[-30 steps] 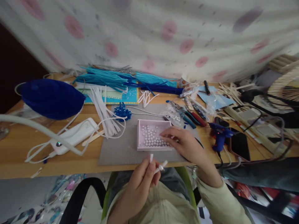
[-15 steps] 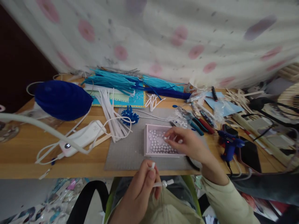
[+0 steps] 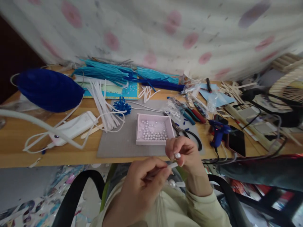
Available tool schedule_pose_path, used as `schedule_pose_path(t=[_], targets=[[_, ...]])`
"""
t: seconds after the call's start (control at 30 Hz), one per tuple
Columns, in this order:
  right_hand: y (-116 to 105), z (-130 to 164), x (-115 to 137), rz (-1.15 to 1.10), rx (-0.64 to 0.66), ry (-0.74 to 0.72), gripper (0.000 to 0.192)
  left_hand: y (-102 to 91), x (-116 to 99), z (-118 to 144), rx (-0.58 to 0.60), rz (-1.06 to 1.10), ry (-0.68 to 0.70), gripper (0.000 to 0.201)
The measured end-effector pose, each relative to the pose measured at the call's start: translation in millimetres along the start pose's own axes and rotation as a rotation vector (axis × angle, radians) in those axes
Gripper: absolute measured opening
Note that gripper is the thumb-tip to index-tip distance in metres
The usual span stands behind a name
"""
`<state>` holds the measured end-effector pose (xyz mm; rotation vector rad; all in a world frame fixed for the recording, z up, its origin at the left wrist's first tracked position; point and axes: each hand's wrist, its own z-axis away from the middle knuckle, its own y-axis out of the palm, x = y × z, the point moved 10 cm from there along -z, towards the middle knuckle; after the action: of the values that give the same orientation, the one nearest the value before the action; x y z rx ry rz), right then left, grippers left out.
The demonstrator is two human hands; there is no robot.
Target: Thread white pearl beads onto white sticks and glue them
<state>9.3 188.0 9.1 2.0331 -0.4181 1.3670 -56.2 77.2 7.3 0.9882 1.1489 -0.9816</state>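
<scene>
Since the earlier frame the right hand [image 3: 183, 154] has come off the pink tray [image 3: 139, 134] and drawn back toward the body, now meeting the left hand [image 3: 142, 186] just off the table's near edge. I read the right fingertips as pinched on a single white pearl [image 3: 177, 155], held right at the tip of the white strip [image 3: 172, 165]. The left hand is clenched around that strip, thumb and forefinger gripping it near the end so the tip stays steady against the pearl; another pearl [image 3: 172, 183] seems to sit lower on the strip, below both hands. The tray of loose pearls lies just beyond the right hand on the grey mat [image 3: 113, 146], within easy reach. Scissors [image 3: 187, 135] rest just past the right knuckles, a blue glue gun [image 3: 219, 132] further to that side.
</scene>
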Motion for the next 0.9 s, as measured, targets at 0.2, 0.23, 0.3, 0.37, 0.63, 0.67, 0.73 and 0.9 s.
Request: schedule_pose_path(t=[0.2, 0.23, 0.3, 0.37, 0.63, 0.67, 0.73, 0.9], targets=[[7.4, 8.1, 2.8, -0.102, -0.054, -0.046, 0.044, 7.2, -7.2, 1.7, -0.019, -0.013, 0.041, 0.028], [9.6, 8.5, 2.5, -0.132, -0.061, -0.047, 0.047, 7.8, -8.0, 1.8, -0.019, -0.018, 0.041, 0.028], [13.6, 8.8, 1.3, -0.191, -0.071, -0.046, 0.054, 9.3, -9.5, 1.9, -0.013, -0.022, 0.041, 0.028], [17.5, 8.9, 0.4, -0.236, -0.063, -0.046, 0.059, 10.5, -12.2, 2.2, -0.009, -0.031, 0.053, 0.027], [23.9, 11.7, -3.1, -0.358, -0.011, -0.025, 0.052, 14.9, -19.4, 1.8, 0.008, -0.008, 0.090, 0.023], [24.6, 12.0, -4.1, -0.374, -0.011, -0.010, 0.051, 14.6, -19.2, 1.6, 0.007, -0.012, 0.091, 0.023], [27.2, 12.2, -5.5, -0.415, 0.001, 0.016, 0.047, 14.2, -18.0, 1.1, 0.009, -0.015, 0.090, 0.022], [30.3, 12.6, -8.9, -0.482, 0.008, 0.045, 0.040, 15.5, -14.8, 0.6, 0.023, 0.035, 0.073, 0.022]])
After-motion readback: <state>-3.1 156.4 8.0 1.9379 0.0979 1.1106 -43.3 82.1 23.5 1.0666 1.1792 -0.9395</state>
